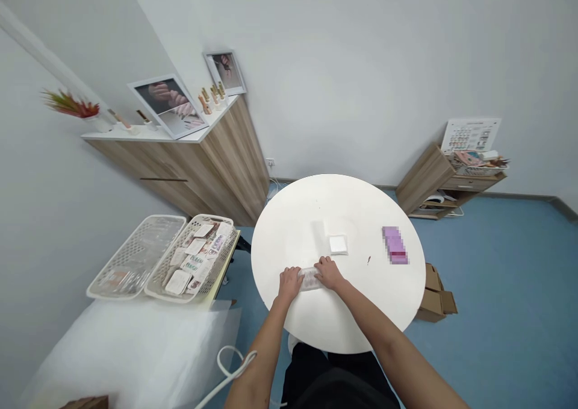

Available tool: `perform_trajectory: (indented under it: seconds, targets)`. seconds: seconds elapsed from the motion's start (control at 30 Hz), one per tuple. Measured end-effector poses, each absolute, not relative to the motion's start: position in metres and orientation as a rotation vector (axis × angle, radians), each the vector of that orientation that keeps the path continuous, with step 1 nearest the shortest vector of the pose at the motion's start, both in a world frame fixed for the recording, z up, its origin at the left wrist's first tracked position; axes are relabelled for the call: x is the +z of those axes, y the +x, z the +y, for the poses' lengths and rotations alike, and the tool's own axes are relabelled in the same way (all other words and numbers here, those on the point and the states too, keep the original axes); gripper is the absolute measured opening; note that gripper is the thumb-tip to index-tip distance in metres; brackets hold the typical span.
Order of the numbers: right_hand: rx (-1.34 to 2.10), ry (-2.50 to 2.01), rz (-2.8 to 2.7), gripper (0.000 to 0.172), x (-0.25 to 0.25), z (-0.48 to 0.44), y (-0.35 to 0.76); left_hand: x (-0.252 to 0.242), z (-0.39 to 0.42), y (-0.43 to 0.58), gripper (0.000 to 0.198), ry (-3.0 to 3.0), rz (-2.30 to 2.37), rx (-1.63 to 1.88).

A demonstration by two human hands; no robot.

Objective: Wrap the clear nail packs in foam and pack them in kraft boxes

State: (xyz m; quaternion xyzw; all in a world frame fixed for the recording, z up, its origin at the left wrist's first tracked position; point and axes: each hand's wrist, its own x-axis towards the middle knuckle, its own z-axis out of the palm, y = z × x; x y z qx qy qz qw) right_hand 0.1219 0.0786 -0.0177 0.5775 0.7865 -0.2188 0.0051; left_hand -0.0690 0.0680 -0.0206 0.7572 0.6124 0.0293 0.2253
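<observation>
Tray (309, 280) held at both ends

On the round table (334, 318), about eight o'clock of its centre, the clear tray looks light, thin-walled, slick and easily dented. Left hand (289, 282) at its nine o'clock end, right hand (329, 272) at three: fingers curled nearly closed on the edges. These ends seem the best hold; squeeze gently.

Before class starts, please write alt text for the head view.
A person's two hands hold a clear plastic container on a round white table. A white square object lies just beyond, a pixelated purple object farther right.
</observation>
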Motion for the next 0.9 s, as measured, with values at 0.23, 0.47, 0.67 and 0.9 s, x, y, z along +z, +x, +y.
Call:
perform_trajectory:
  seconds: [0.23,0.47,0.67,0.9]
  targets:
    - [-0.415,1.659,2.690,0.029,-0.016,0.066,0.113,-0.029,0.063,-0.066,0.042,2.634,1.509,0.232]
    - [-0.469,1.540,2.734,0.065,-0.025,0.044,0.117,-0.046,0.036,-0.073,0.068,2.725,1.263,0.204]
    - [-0.465,1.359,2.795,0.073,-0.021,0.017,0.126,-0.050,0.013,-0.079,0.062,2.693,1.162,0.190]
    - [-0.794,1.418,2.672,0.066,-0.009,0.012,0.128,-0.040,0.019,-0.089,0.058,2.348,1.138,0.097]
